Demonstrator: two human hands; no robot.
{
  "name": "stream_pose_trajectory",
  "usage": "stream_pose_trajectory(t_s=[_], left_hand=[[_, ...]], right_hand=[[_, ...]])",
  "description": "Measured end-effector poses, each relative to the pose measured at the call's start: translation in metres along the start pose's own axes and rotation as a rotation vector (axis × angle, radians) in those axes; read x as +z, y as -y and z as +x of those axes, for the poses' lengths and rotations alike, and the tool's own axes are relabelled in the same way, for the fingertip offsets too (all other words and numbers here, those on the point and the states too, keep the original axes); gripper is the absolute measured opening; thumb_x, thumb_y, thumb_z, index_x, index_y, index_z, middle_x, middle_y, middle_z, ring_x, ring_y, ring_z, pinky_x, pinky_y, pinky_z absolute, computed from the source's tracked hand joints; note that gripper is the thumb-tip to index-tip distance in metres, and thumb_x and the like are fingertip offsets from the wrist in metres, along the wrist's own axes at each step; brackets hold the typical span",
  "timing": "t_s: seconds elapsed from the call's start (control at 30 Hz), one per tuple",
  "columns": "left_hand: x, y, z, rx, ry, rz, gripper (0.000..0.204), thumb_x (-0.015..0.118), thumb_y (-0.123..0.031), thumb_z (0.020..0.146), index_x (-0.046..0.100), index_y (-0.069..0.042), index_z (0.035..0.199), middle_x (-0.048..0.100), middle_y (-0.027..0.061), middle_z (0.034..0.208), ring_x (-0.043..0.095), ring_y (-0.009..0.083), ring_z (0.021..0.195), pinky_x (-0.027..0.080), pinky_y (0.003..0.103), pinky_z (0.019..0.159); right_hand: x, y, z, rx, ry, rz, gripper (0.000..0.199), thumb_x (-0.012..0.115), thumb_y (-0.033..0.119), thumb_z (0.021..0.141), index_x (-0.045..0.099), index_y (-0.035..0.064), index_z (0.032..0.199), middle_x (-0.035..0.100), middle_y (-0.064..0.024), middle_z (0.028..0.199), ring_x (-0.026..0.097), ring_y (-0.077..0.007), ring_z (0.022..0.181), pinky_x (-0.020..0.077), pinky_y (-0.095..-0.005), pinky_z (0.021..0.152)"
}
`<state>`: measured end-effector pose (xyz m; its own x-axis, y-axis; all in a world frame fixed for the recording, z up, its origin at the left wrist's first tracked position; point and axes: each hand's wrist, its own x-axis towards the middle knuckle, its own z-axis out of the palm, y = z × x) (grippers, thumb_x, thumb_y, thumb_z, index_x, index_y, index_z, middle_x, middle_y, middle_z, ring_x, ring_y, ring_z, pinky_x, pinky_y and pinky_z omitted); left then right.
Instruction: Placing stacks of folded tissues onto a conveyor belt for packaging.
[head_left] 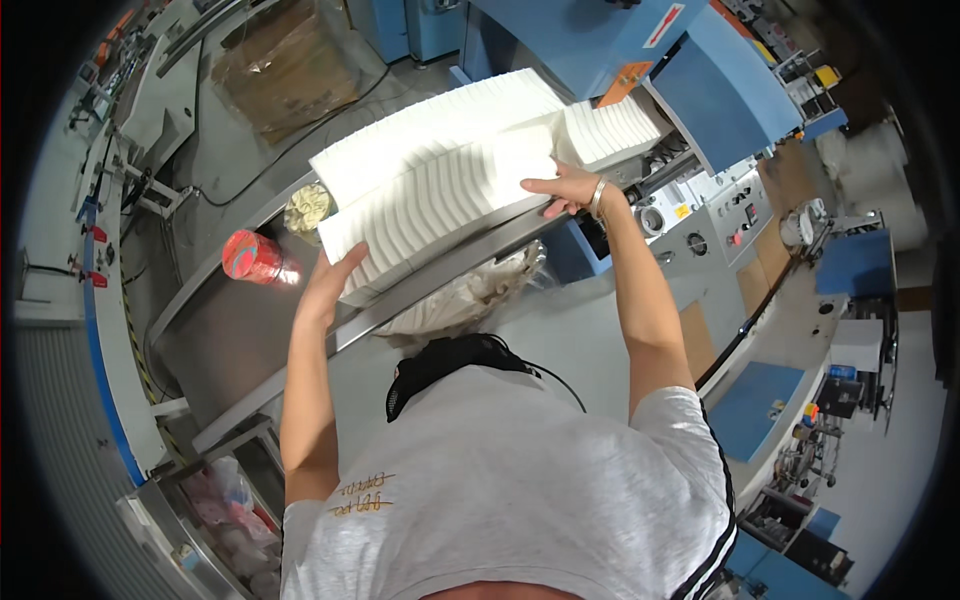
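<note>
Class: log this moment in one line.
left hand: at near white stack's left end; right hand: at its right end; red cylinder: left of stack

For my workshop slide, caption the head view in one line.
Left hand and right hand touch opposite ends of the nearer white ridged row on a metal worktop, a red cylinder nearby.

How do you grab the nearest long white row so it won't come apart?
Probably by its two ends, pressing inward from left and right, near where the left hand and right hand are. The white row is long and looks like many thin pieces side by side, so gripping only the middle might spread it.
</note>
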<state>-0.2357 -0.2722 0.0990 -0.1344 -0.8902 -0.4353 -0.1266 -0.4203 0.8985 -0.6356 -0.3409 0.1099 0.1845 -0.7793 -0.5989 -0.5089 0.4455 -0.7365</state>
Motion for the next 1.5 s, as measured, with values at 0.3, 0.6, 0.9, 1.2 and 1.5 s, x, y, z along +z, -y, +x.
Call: stream_pose_trajectory(t_s=[0.3, 0.6, 0.9, 1.2, 1.5], left_hand=[[-0.160, 0.074, -0.072, -0.095, -0.139, -0.064, 0.077, 0.069, -0.032, 0.085, 0.031, 0.004, 0.141, 0.043, 0.0121, 0.140, 0.037, 0.0217, 0.131, 0.025, 0.031, 0.109], [-0.321, 0.123, -0.160, -0.214, -0.416, -0.049, 0.080, 0.070, -0.038, 0.083, 0.033, 0.004, 0.140, 0.044, 0.0116, 0.138, 0.041, 0.0220, 0.127, 0.029, 0.032, 0.106], [-0.377, 0.150, -0.192, -0.210, -0.405, -0.118, 0.078, 0.072, -0.035, 0.082, 0.036, 0.005, 0.138, 0.049, 0.0123, 0.134, 0.045, 0.0223, 0.123, 0.031, 0.031, 0.104], [-0.345, 0.126, -0.182, -0.200, -0.405, -0.112, 0.078, 0.072, -0.034, 0.082, 0.035, 0.004, 0.139, 0.047, 0.0109, 0.137, 0.043, 0.0212, 0.125, 0.030, 0.031, 0.104], [-0.320, 0.113, -0.168, -0.217, -0.434, -0.108, 0.079, 0.067, -0.036, 0.085, 0.029, 0.002, 0.143, 0.042, 0.0096, 0.142, 0.041, 0.0216, 0.128, 0.032, 0.032, 0.104]], right_hand=[[0.158, 0.058, -0.011, -0.120, -0.002, -0.160, 0.117, 0.070, 0.060, 0.071, 0.011, -0.0113, 0.143, 0.068, -0.0161, 0.093, 0.067, -0.0156, 0.061, 0.0524, -0.0249, 0.057], [0.304, 0.116, -0.017, -0.230, 0.340, -0.085, 0.106, 0.064, 0.055, 0.081, 0.004, -0.0032, 0.146, 0.066, -0.0153, 0.090, 0.064, -0.0158, 0.056, 0.0523, -0.0285, 0.060], [0.324, 0.131, 0.025, -0.307, 0.319, -0.249, 0.097, 0.053, 0.069, 0.080, 0.024, 0.0047, 0.146, 0.058, -0.0259, 0.120, 0.056, -0.0343, 0.113, 0.0435, -0.0340, 0.096], [0.362, 0.138, 0.043, -0.616, 0.229, 0.138, 0.081, 0.061, 0.050, 0.087, 0.026, 0.0010, 0.141, 0.046, -0.0171, 0.135, 0.042, -0.0240, 0.126, 0.0306, -0.0333, 0.107], [0.346, 0.151, 0.062, -0.549, -0.024, -0.022, 0.084, 0.067, 0.054, 0.078, 0.037, -0.0011, 0.133, 0.056, -0.0221, 0.123, 0.053, -0.0332, 0.117, 0.0392, -0.0357, 0.100]])
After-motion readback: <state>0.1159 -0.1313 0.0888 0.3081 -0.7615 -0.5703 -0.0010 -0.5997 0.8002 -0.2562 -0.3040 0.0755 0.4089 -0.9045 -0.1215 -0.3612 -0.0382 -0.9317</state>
